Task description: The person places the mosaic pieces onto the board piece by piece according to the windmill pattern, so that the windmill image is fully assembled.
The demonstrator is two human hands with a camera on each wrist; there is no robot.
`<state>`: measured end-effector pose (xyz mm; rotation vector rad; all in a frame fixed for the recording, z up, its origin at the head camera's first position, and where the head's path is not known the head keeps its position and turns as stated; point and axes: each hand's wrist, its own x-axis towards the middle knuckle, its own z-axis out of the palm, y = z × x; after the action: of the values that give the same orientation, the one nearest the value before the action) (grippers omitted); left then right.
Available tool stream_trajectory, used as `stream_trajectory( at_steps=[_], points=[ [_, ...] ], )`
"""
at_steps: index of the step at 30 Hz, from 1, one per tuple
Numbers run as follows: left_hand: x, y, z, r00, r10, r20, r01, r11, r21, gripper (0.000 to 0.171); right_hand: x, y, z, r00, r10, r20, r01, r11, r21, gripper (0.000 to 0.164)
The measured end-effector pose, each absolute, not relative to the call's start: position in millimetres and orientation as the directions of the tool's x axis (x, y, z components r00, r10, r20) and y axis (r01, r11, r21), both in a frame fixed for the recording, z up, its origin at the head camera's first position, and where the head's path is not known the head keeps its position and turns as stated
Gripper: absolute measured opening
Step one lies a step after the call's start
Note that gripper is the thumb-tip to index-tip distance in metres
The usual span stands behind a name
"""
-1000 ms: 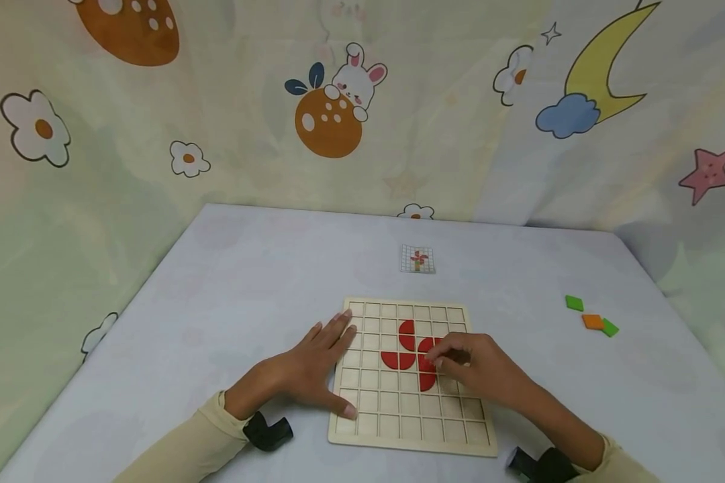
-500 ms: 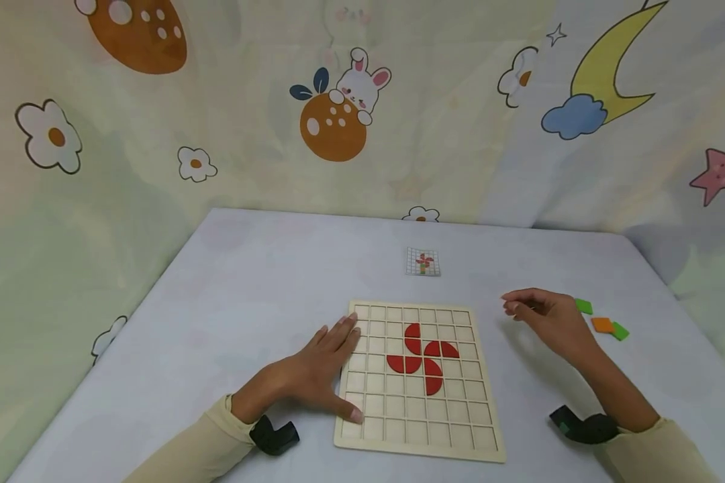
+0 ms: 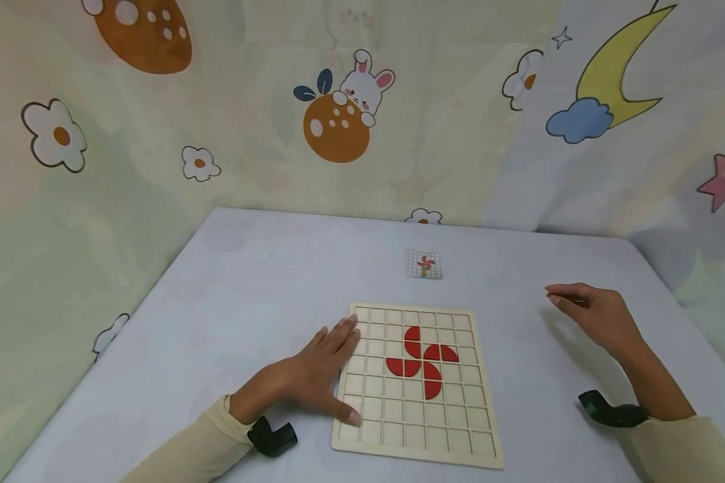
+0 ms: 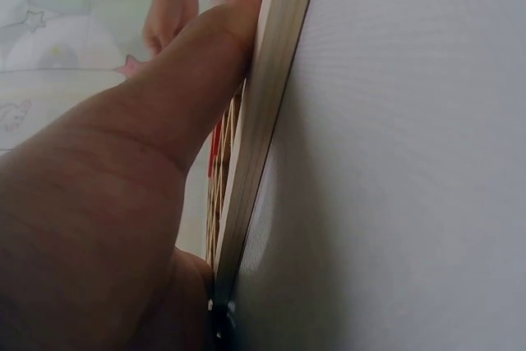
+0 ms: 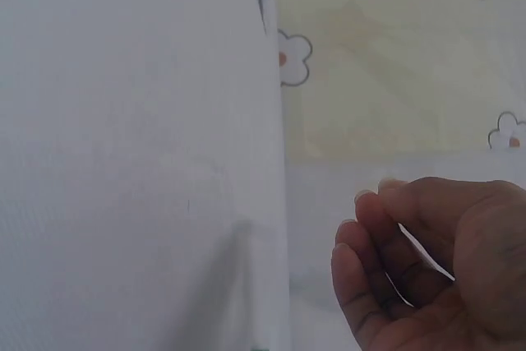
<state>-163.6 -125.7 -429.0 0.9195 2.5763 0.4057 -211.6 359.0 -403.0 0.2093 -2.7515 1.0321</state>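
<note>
A pale wooden grid board [image 3: 371, 429] lies on the white table [image 3: 266, 268]. Several red rounded pieces [image 3: 441, 353] sit in its squares and form a pinwheel. My left hand [image 3: 314, 376] rests along the board's left edge, fingers spread and thumb on the near left corner. From the left wrist, the thumb [image 4: 238, 14] lies along the wooden edge. Over the right side of the table hovers my right hand [image 3: 598, 315], fingers loosely bent. In the right wrist view its fingers [image 5: 362, 260] come near the thumb, with nothing visible between them.
A small card [image 3: 425, 264] printed with a red pinwheel on a grid lies beyond the board. A cloth wall [image 3: 248, 100] with cartoon prints stands behind the table. The green and orange pieces at the right are hidden behind my right hand.
My right hand has lifted from the red pieces and moved right, over the spot where the green and orange pieces lay. My left hand stays on the board's edge.
</note>
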Motion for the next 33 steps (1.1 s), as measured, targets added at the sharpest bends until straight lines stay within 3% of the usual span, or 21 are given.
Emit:
stream_trajectory(
  at_steps=[8, 27, 33],
  points=[
    [-163.1, -125.8, -429.2, -0.706, 0.668, -0.234, 0.562, 0.730, 0.390, 0.131, -211.9, 393.6, -405.5, -1.000, 0.002, 0.021, -0.012, 0.768, -0.641, 0.054],
    [-164.7, -123.1, -429.1, -0.708, 0.672, -0.216, 0.568, 0.724, 0.391, 0.129, -215.5, 430.8, -421.5, -0.988, 0.149, -0.049, 0.151, 0.828, -0.539, 0.051],
    [-163.9, -125.2, -430.8, -0.714, 0.660, -0.234, 0.556, 0.738, 0.383, 0.131, -219.6, 428.8, -423.5, -0.995, 0.093, -0.022, 0.091, 0.863, -0.497, 0.047]
  ],
)
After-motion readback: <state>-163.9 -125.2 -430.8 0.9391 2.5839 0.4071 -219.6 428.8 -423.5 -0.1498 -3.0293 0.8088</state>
